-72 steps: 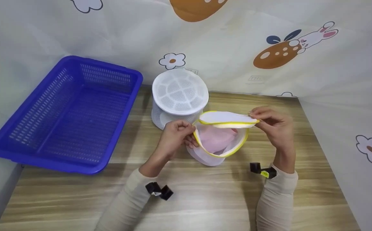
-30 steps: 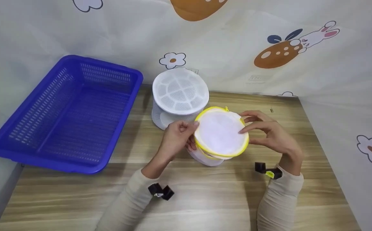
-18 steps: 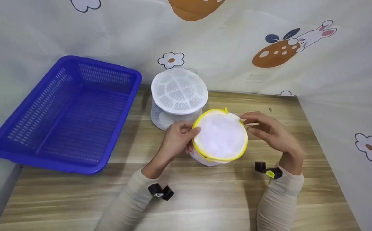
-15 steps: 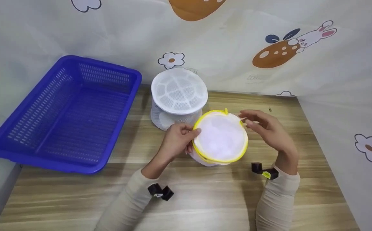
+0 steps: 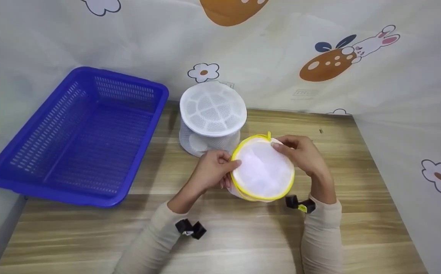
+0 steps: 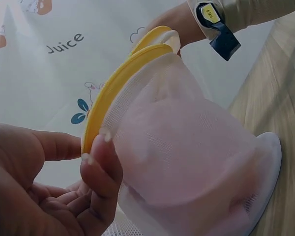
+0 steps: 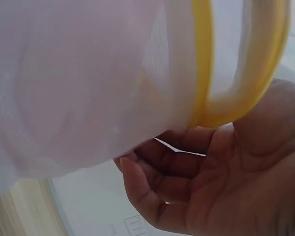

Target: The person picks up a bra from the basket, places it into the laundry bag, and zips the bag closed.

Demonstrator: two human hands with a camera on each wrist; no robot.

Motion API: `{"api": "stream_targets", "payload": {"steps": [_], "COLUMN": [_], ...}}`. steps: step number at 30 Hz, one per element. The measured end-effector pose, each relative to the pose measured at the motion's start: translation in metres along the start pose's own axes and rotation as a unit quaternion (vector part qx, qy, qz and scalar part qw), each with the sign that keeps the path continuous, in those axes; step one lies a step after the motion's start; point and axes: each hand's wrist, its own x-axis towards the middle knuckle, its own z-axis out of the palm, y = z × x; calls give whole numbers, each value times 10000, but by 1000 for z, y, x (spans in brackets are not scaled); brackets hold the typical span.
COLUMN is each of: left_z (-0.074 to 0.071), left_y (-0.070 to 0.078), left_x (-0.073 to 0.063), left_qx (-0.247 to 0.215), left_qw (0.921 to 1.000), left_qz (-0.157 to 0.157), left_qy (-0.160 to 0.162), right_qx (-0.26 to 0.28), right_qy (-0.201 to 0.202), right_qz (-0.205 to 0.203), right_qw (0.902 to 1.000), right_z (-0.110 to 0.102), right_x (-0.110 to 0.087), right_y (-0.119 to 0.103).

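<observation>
A small round mesh laundry bag (image 5: 264, 167) with a yellow zip edge stands tilted on the table, its flat lid lying over the mouth. Pink cloth (image 6: 187, 147) shows through its thin white side in the left wrist view. My left hand (image 5: 211, 171) pinches the yellow rim at the left, thumb on top and fingers beneath. At the upper right of the rim my right hand (image 5: 304, 154) grips the edge, with the thumb on the lid and the fingers behind it. A yellow zip end (image 5: 269, 135) sticks up beside that thumb.
A white mesh cylinder bag (image 5: 213, 108) with a patterned lid stands just behind the held bag. To the left sits a large blue plastic basket (image 5: 129, 190). Printed cloth (image 5: 266, 57) walls off the back and sides of the wooden table (image 5: 243, 243).
The raised lid has come down over the mouth, hiding the pink cloth from above. My right hand has shifted left along the rim toward the zip end. My left hand keeps its pinch.
</observation>
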Motion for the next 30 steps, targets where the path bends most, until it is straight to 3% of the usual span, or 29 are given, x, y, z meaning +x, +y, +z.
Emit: {"api": "stream_targets", "payload": {"steps": [7, 13, 16, 19, 24, 26, 30], "left_z": [-1, -4, -6, -8, -12, -12, -13], "left_y": [2, 3, 5, 6, 6, 6, 7], "left_x": [-4, -4, -4, -2, 4, 8, 16], "left_qx": [324, 785, 928, 1372, 2079, 2113, 2043], "left_qw": [9973, 9944, 9944, 9905, 9665, 9612, 9586], "left_qz": [-273, -352, -311, 64, 1024, 1256, 1524], "left_qy": [-595, -606, -407, 118, 1102, 1252, 1270], "right_qx": [411, 384, 377, 339, 315, 305, 312], "right_qy": [299, 412, 435, 385, 118, 53, 55], "right_qz": [13, -182, -215, -305, -538, -579, -596], "right_qw": [9987, 9982, 9981, 9982, 9980, 9978, 9977], "right_z": [9, 14, 15, 16, 19, 20, 23], "right_x": [6, 9, 11, 7, -1, -1, 4], "right_y": [2, 2, 2, -10, -33, -33, -19]}}
